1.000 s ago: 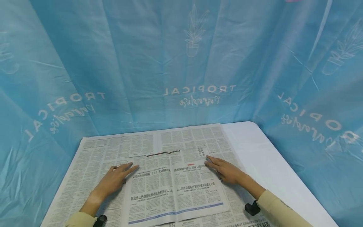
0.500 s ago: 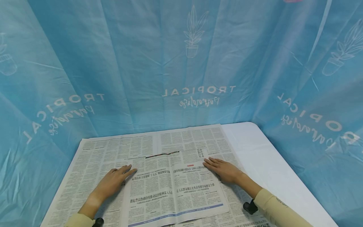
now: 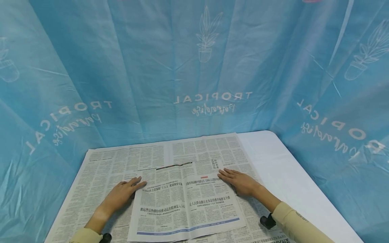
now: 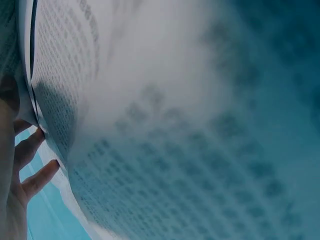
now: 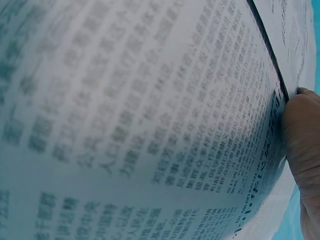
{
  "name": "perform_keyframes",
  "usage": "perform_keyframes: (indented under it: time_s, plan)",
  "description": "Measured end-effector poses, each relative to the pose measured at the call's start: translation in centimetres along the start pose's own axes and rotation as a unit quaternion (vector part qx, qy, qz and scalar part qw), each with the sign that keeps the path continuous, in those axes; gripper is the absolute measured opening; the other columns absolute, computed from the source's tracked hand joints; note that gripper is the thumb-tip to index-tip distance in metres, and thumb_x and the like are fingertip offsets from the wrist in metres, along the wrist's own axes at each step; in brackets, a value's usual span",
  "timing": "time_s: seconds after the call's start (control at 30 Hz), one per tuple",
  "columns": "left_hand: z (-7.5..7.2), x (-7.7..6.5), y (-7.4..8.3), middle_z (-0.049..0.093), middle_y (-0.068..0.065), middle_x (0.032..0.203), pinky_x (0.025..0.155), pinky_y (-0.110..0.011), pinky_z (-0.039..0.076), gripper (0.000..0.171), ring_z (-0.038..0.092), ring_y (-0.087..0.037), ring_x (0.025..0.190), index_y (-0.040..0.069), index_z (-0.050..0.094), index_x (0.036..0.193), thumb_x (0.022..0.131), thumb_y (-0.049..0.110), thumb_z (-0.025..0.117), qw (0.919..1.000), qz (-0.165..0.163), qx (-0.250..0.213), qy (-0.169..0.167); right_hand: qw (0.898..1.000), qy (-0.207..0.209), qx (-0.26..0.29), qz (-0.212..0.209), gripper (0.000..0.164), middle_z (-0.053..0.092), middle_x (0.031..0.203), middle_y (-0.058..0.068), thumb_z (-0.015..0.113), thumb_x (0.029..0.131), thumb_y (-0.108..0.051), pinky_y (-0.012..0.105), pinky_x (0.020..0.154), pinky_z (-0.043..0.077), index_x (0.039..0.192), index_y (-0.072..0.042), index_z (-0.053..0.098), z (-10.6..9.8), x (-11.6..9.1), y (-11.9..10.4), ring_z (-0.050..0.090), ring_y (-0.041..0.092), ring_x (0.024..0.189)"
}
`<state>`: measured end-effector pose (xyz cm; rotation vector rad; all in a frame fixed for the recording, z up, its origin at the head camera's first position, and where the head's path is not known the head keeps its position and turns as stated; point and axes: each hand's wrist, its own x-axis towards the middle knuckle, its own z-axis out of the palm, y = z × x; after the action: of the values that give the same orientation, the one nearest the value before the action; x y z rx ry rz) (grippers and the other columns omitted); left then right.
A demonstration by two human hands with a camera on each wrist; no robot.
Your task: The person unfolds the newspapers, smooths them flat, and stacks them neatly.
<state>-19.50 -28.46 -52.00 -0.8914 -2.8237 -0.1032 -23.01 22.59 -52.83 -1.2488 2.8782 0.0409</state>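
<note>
Hands flat at both sides of folded newspaper section on open newspaper sheet.

Folded newspaper section [image 3: 185,202] lying in the middle of the larger open newspaper sheet [image 3: 115,162], itself spread over the white bench [image 3: 282,168]. Left hand [image 3: 121,194] resting with straight fingers at the left edge of the section, right hand [image 3: 240,182] the same at its right edge, both well apart and clamped on nothing; probably placed so to keep the paper square and pressed down, since loose newsprint slides and lifts easily. Blue curtain [image 3: 194,67] closing the bench from behind and from both sides. Near edge of the sheet cut off by the frame. Wrist views mostly blurred print; only fingertips [image 4: 35,175] and a thumb edge [image 5: 302,150] visible there, so the contact under the palms hard to judge.
</note>
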Motion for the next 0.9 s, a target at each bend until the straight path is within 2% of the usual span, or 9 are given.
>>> perform_keyframes:
  time_s: [0.17, 0.3, 0.4, 0.57, 0.73, 0.9]
  plan:
    - [0.2, 0.1, -0.2, 0.059, -0.017, 0.134, 0.086, -0.05, 0.05, 0.046, 0.065, -0.032, 0.109, 0.019, 0.062, 0.133, 0.089, 0.008, 0.068, 0.9997, -0.01, -0.022, -0.003, 1.0, 0.015, 0.003, 0.0, 0.079, 0.039, 0.154, 0.009, 0.076, 0.082, -0.008, 0.047, 0.109, 0.037, 0.151, -0.01, 0.038, 0.1, 0.1, 0.1, 0.038, 0.034, 0.14]
    - [0.4, 0.1, -0.1, 0.06, -0.017, 0.133, 0.085, -0.052, 0.05, 0.045, 0.063, -0.035, 0.115, 0.022, 0.063, 0.131, 0.09, 0.006, 0.066, 0.9986, -0.017, -0.049, -0.009, 1.0, 0.028, -0.001, -0.003, 0.073, 0.042, 0.153, 0.01, 0.074, 0.085, -0.015, 0.048, 0.11, 0.036, 0.149, -0.009, 0.04, 0.5, -0.1, -0.1, 0.04, 0.034, 0.14]
    - [0.2, 0.3, -0.1, 0.061, -0.017, 0.133, 0.087, -0.055, 0.049, 0.039, 0.062, -0.037, 0.116, 0.023, 0.065, 0.129, 0.092, 0.01, 0.064, 0.9963, -0.036, -0.079, -0.003, 0.999, 0.048, -0.015, -0.014, 0.068, 0.043, 0.152, 0.011, 0.071, 0.087, -0.014, 0.048, 0.11, 0.036, 0.148, -0.008, 0.041, 0.7, 0.2, 0.0, 0.041, 0.032, 0.139]
    - [0.2, 0.4, 0.0, 0.064, -0.018, 0.128, 0.092, -0.056, 0.048, 0.03, 0.061, -0.039, 0.116, 0.02, 0.069, 0.124, 0.094, 0.023, 0.062, 0.9871, -0.049, -0.151, 0.021, 0.996, 0.08, -0.014, -0.028, 0.071, 0.042, 0.151, 0.015, 0.072, 0.084, -0.003, 0.048, 0.11, 0.036, 0.148, -0.006, 0.041, 1.1, 0.3, -0.1, 0.041, 0.033, 0.139]
    - [0.3, 0.4, 0.1, 0.067, -0.015, 0.123, 0.091, -0.054, 0.049, 0.029, 0.063, -0.037, 0.115, 0.016, 0.07, 0.12, 0.094, 0.027, 0.063, 0.9803, -0.047, -0.186, 0.045, 0.993, 0.111, -0.012, -0.038, 0.063, 0.044, 0.149, 0.017, 0.066, 0.09, -0.006, 0.049, 0.109, 0.037, 0.148, -0.005, 0.041, 1.1, 0.6, 0.0, 0.044, 0.034, 0.136]
    - [0.3, 0.4, 0.2, 0.067, -0.007, 0.126, 0.096, -0.058, 0.045, 0.034, 0.058, -0.036, 0.122, 0.017, 0.068, 0.124, 0.094, 0.032, 0.063, 0.9682, -0.07, -0.238, 0.032, 0.99, 0.134, -0.018, -0.041, 0.055, 0.047, 0.147, 0.017, 0.06, 0.095, -0.013, 0.049, 0.107, 0.038, 0.146, -0.003, 0.043, 1.2, 0.8, 0.1, 0.047, 0.032, 0.134]
